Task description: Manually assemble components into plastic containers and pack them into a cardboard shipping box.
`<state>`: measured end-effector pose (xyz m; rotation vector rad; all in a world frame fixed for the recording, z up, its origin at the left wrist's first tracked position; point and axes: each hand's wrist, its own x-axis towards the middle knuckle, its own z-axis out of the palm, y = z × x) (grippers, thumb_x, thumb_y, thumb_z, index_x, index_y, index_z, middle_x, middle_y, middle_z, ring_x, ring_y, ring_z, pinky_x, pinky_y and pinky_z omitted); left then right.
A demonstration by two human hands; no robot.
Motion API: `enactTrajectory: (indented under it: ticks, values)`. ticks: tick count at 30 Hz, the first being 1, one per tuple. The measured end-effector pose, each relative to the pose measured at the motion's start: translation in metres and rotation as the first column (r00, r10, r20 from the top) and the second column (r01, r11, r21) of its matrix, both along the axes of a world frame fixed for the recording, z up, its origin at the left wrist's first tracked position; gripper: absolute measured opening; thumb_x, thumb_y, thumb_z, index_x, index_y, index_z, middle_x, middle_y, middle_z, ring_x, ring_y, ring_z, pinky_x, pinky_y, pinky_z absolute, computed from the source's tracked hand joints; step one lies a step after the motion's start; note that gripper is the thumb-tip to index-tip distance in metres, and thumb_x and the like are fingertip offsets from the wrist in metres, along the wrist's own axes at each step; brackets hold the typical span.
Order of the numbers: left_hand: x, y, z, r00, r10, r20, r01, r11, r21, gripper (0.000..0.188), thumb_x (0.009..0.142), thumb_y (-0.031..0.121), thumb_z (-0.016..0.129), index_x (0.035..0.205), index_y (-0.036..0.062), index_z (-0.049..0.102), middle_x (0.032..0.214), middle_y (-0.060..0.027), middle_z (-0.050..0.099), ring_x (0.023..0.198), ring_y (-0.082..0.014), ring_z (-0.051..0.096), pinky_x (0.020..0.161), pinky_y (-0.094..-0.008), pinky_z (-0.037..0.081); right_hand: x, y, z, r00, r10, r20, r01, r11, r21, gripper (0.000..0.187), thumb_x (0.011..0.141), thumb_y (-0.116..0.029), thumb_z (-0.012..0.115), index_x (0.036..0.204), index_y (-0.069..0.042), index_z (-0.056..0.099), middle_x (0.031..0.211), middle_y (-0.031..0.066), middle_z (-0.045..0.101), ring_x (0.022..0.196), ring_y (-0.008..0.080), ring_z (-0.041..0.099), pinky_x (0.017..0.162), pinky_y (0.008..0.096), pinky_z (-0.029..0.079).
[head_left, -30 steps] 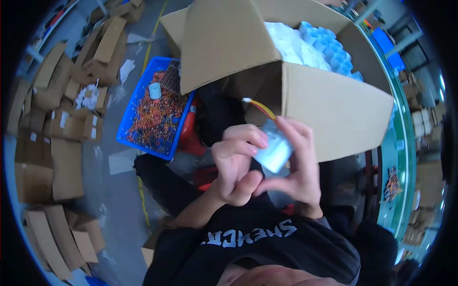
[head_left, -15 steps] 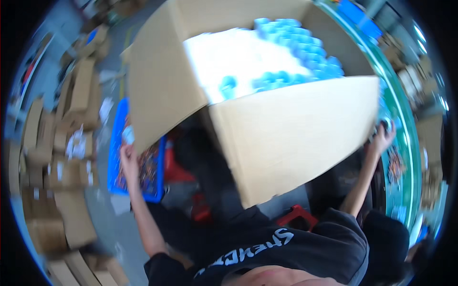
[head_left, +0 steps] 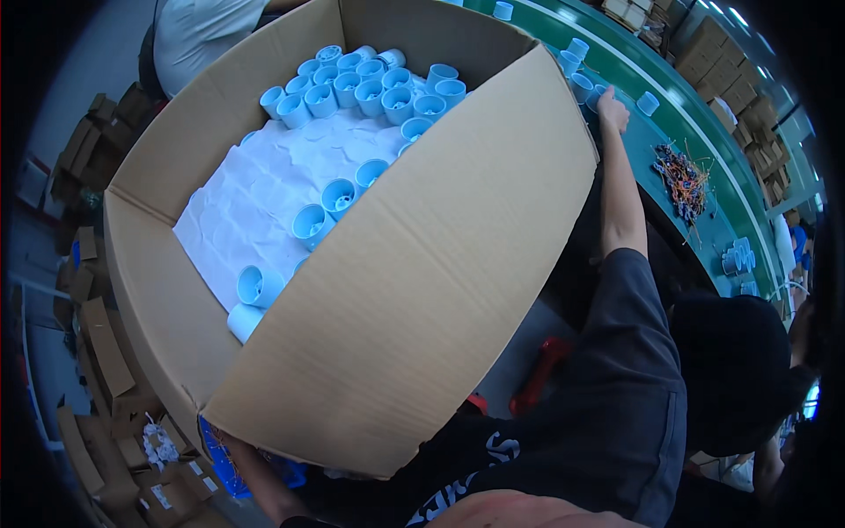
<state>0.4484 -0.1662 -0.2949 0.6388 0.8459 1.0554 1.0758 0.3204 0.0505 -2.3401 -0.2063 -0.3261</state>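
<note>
My right hand [head_left: 613,111] reaches out to the green work surface, its fingers closed at the side of a light blue plastic cup [head_left: 596,97]. Several similar cups stand close by it, one of them a little apart [head_left: 647,103]. My left forearm [head_left: 268,482] shows low at the left; its hand is hidden by the flap of a large open cardboard box [head_left: 414,264], near a blue bin [head_left: 224,462]. Inside the box, light blue cups [head_left: 346,88] stand in rows on a white sheet [head_left: 264,176], and one cup [head_left: 244,323] lies tilted by the near flap.
A heap of small wired parts [head_left: 682,180] lies on the green surface [head_left: 656,141], with stacked cups [head_left: 738,257] farther along. A person in dark clothing [head_left: 731,370] sits to my right; another in white [head_left: 198,44] is beyond the box. Cardboard boxes [head_left: 110,352] crowd the left floor.
My view has swung to the right, and the box now fills the middle and left. My right arm has stretched forward to the cups. My left hand has gone out of sight behind the flap.
</note>
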Motion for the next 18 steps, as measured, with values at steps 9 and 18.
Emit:
enactTrajectory:
  ticks: [9,18]
  values:
    - [-0.356,0.315,0.150,0.841,0.401,-0.362,-0.312,0.908,0.281,0.046,0.092,0.040,0.051,0.117,0.0024,0.045,0.118,-0.0138,0.050,0.112,-0.0255,0.050,0.095,-0.0365,0.039,0.002,0.027,-0.039,0.850,0.238,0.470,-0.381,0.894,0.237,0.072,0.079,-0.063,0.058,0.090,0.007,0.064,0.090,0.0233,0.066,0.086,0.0380,0.063,0.078,0.0475,0.048]
    - [-0.335,0.275,0.262,0.117,0.807,-0.579,-0.582,0.528,0.619,0.038,0.085,0.030,0.064,0.105,0.0013,0.047,0.105,-0.0141,0.057,0.101,-0.0258,0.058,0.089,-0.0337,0.043,-0.265,-0.190,0.035,0.736,0.346,0.582,-0.677,0.352,0.646,0.011,0.084,-0.007,0.064,0.089,0.001,0.059,0.084,0.0110,0.059,0.073,0.0192,0.056,0.067,0.0298,0.050]
